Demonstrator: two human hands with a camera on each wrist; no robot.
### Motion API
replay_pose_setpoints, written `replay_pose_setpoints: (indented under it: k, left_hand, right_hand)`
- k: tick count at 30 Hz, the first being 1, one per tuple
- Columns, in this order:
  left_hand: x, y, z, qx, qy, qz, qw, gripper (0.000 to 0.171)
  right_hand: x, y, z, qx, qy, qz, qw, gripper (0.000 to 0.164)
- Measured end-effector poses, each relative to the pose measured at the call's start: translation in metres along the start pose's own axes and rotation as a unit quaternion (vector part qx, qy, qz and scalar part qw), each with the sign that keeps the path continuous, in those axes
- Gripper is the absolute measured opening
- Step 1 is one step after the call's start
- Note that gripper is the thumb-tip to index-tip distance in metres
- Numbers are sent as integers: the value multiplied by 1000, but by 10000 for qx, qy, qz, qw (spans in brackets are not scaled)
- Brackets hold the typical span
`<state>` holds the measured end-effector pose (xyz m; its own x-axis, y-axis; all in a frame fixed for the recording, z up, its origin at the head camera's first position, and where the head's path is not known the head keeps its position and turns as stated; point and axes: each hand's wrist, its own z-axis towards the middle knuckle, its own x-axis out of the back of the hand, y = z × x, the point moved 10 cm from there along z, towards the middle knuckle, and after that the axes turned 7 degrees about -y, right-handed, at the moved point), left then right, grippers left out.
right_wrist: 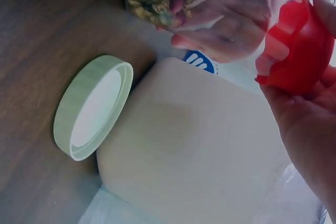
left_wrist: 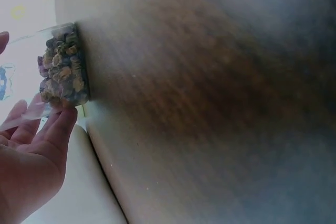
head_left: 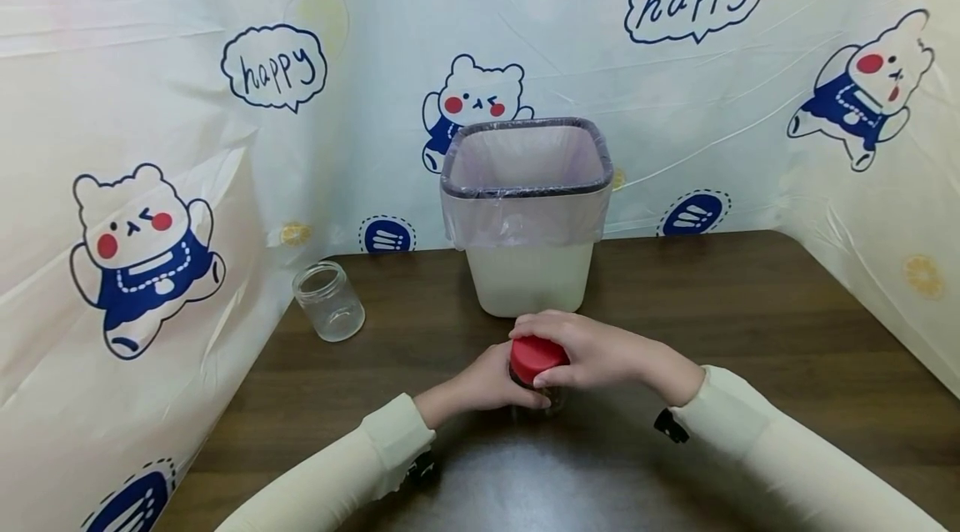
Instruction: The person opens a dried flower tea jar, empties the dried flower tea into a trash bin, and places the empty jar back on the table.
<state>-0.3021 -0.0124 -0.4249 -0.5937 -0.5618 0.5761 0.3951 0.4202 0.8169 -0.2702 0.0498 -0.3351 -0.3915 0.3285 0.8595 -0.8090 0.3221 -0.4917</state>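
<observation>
In the head view a clear jar (head_left: 553, 404) with a red lid (head_left: 537, 357) stands on the table in front of the person. Their left hand (head_left: 483, 383) holds the jar's side, fingers around the clear wall. From above, the right hand (head_left: 600, 351) grips the red lid at the jar's top, thumb on the near side and fingers over the far side. Dried flowers (left_wrist: 64, 69), yellowish and purple, fill the lower part of the jar in the left wrist view. Both hands cover much of the jar in the head view.
Behind the hands stands a pale bin (head_left: 528, 278) with a clear liner over its dark rim. An uncapped clear jar (head_left: 330, 307) is at the table's left edge. A light green lid (right_wrist: 68, 103) stands on edge beside the bin. Printed cloth (head_left: 375, 140) surrounds the table.
</observation>
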Motion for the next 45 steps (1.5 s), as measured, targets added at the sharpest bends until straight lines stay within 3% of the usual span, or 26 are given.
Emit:
replay_pose_setpoints:
  k: [11,19,23,28,36,41,45]
  left_hand:
    - [-3,-1,-1,-56,-156,-57,9998,57]
    - [-3,-2,-2,-16,-153,-17,9999,56]
    - [-3,-4,-1,67,-137,95,9998,55]
    - [-2,1,0,-78,-140,287,9995,52]
    - [-1,6,0,-170,-133,493,9985,43]
    - [-1,5,1,-167,-133,533,9984,42]
    - [-2,4,1,-139,-140,430,9989,45]
  right_hand:
    - [1,-2,3,-111,-103,69,9999,50]
    - [0,-9,6,-570,112,-743,9955,51]
    - [1,-18,8,-951,315,-1477,9839,53]
    - [-3,-25,13,-1349,428,-2351,9616,56]
    - [-5,-28,18,-1771,748,-3098,9312,49]
    - [-6,-29,21,-1602,814,-3402,9230,50]
    - [-7,-27,22,-1442,604,-3350,9292,50]
